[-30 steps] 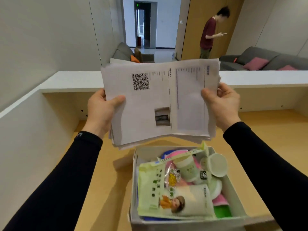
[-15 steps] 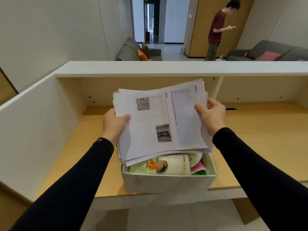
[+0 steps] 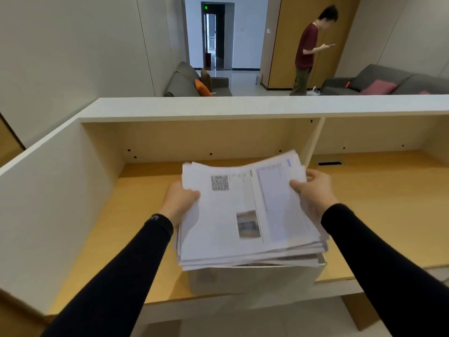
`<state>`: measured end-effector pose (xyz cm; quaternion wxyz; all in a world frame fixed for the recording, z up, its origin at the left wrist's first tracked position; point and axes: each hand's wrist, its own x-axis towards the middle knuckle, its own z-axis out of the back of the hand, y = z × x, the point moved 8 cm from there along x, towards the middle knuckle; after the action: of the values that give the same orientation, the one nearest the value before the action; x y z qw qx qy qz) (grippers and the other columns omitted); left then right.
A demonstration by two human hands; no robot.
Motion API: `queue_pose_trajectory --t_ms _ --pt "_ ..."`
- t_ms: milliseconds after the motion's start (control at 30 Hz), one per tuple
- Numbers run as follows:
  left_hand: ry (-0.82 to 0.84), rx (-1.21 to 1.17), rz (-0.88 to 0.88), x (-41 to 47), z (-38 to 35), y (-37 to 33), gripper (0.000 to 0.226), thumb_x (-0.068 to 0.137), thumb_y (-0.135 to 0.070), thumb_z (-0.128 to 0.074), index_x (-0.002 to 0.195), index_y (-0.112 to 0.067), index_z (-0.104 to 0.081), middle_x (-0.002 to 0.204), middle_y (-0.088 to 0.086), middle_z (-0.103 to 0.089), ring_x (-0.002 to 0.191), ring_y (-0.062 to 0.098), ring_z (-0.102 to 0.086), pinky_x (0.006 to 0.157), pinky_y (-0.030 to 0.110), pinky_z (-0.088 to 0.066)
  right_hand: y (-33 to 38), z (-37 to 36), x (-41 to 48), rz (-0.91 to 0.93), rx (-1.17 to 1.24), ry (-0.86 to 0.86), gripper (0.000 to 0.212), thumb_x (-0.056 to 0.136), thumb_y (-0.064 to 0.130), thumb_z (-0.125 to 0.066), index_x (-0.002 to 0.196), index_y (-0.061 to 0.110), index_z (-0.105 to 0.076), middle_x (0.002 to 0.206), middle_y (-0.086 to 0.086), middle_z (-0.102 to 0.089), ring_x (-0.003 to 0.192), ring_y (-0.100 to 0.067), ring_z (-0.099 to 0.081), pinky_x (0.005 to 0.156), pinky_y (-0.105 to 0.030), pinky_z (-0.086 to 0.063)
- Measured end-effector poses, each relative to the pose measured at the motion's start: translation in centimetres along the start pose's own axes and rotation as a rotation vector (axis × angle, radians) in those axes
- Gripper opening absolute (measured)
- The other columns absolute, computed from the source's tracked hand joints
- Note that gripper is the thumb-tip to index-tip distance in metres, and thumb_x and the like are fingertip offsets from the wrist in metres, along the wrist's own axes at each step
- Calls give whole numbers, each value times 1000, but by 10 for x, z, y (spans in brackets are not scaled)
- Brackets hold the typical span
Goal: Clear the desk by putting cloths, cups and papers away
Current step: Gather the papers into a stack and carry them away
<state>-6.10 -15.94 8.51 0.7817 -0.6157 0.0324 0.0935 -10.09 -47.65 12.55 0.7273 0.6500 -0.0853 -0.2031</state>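
A thick stack of printed papers [image 3: 245, 215], with a QR code on the top sheet, lies flat just above a white box [image 3: 252, 278] near the desk's front edge. My left hand [image 3: 178, 203] grips the stack's left edge, thumb on top. My right hand [image 3: 315, 193] grips its right edge the same way. The stack covers the box's opening, so what is inside the box is hidden.
The wooden desk [image 3: 126, 215] has a white side panel [image 3: 48, 210] on the left and a white raised shelf [image 3: 243, 107] along the back. A cable slot [image 3: 330, 163] sits at the back right. Beyond, a person [image 3: 308, 49] stands near grey sofas.
The paper stack has come down from chest height and tipped flat, now hiding the cups and packets in the box. My view has pulled back from the desk.
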Motion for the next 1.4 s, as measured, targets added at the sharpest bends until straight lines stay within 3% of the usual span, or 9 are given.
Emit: queue_pose_trajectory --t_ms 100,200,367,567,700,867,1000,1133,1400 --pt "-31 321 -62 5 -5 25 7 78 -10 -60 82 -12 -55 85 7 -62 84 29 -57 67 31 -43 -35 1 0 -94 -48 -42 45 86 3 -62 129 10 -48 110 -10 -66 97 -29 -65 86 -46 -54" --pt "-5 660 -91 12 -8 37 36 71 -31 -69 100 -13 -56 108 9 -60 111 34 -47 88 39 -41 -48 3 3 -114 -169 -42 55 83 0 -64 135 3 -43 112 -9 -61 94 -26 -59 75 -33 -49" --pt "-27 235 74 35 15 55 71 70 -46 -70 129 -13 -49 131 6 -53 118 28 -51 99 45 -45 -30 9 20 -5 -276 -164 54 83 19 -66 134 12 -50 125 -10 -58 98 -21 -53 83 -33 -44" --pt "-130 157 233 82 45 100 30 87 -19 -62 114 -7 -57 121 14 -58 105 28 -52 89 36 -44 6 -18 36 162 -380 -193 40 87 19 -59 126 15 -55 117 -3 -59 108 -17 -54 92 -32 -45" --pt "-103 156 175 101 45 109 29 88 -22 -57 114 -10 -59 118 10 -61 103 26 -56 81 35 -46 24 -56 47 232 -450 -156 39 88 17 -57 126 16 -55 120 0 -56 109 -11 -49 96 -29 -42" --pt "10 405 -22 120 40 103 41 85 -16 -53 126 -20 -57 134 4 -54 129 26 -40 100 39 -40 33 -90 58 262 -487 -119 35 87 17 -56 122 17 -58 119 -1 -60 113 -16 -54 95 -30 -44" --pt "-88 328 -9 129 47 95 19 92 -22 -53 103 -15 -67 112 6 -66 95 19 -55 77 28 -41 35 -100 59 268 -474 -104 32 88 15 -56 120 15 -60 111 1 -61 108 -16 -56 93 -28 -45" --pt "50 160 105 139 30 115 20 89 -13 -54 106 -14 -65 122 12 -61 99 23 -57 76 29 -44 36 -98 58 264 -463 -108 30 88 14 -57 118 14 -61 108 2 -62 104 -14 -58 90 -26 -45" --pt "55 781 30 157 12 146 80 74 -47 -67 135 -6 -38 144 15 -39 130 36 -33 104 45 -36 37 -68 48 234 -478 -160 27 88 12 -59 115 15 -62 105 2 -64 100 -13 -60 89 -26 -47"
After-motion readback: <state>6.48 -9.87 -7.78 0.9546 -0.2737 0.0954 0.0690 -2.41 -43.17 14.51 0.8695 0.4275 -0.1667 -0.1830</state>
